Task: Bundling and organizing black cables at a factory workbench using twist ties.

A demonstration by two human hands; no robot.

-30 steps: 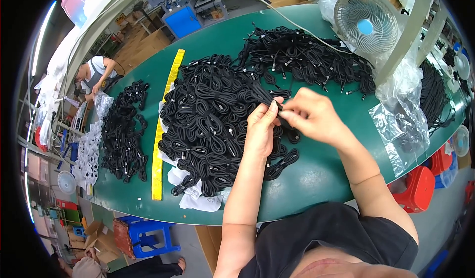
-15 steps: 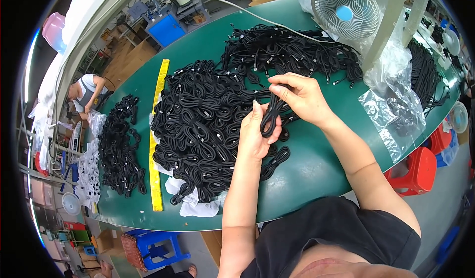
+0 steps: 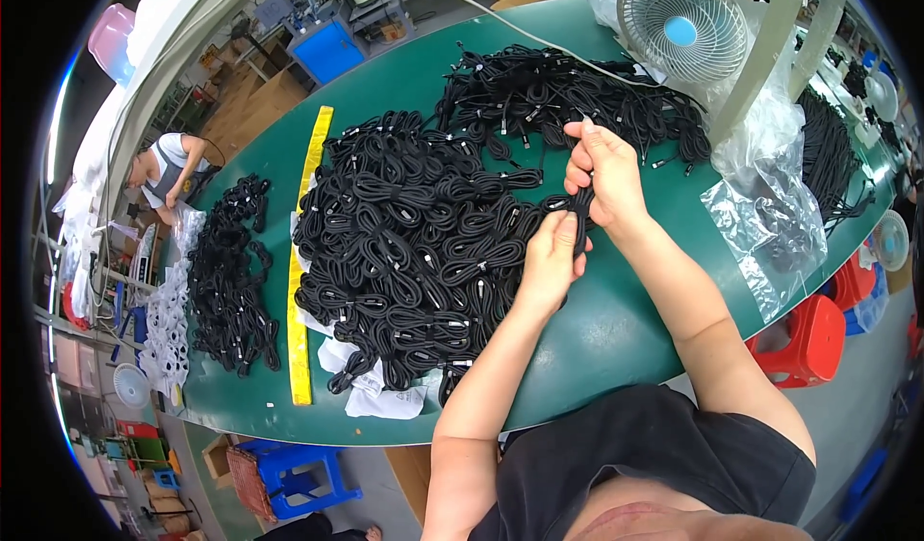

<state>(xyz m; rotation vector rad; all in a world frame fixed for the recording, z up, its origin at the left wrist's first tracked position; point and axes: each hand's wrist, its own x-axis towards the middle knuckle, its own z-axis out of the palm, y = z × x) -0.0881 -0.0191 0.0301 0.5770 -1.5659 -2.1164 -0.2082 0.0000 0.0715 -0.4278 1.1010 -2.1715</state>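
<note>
Cable (image 3: 580, 216), black and gathered into a short coil, sits upright between both hands above the green table (image 3: 616, 329), just right of the big heap of bundled cables (image 3: 414, 243); the left hand (image 3: 551, 264) is closed round its lower part, and the right hand (image 3: 602, 173) pinches the top with fingers together, one finger raised; beyond lies a looser tangle of cables (image 3: 558, 93), a white fan (image 3: 683, 31) and clear plastic bags (image 3: 770, 204); a yellow ruler strip (image 3: 303, 262) edges the heap on the left. To do this well, I judge, the lower grip should hold the loops even while the upper fingers keep the loose end tight, so nothing springs open.
</note>
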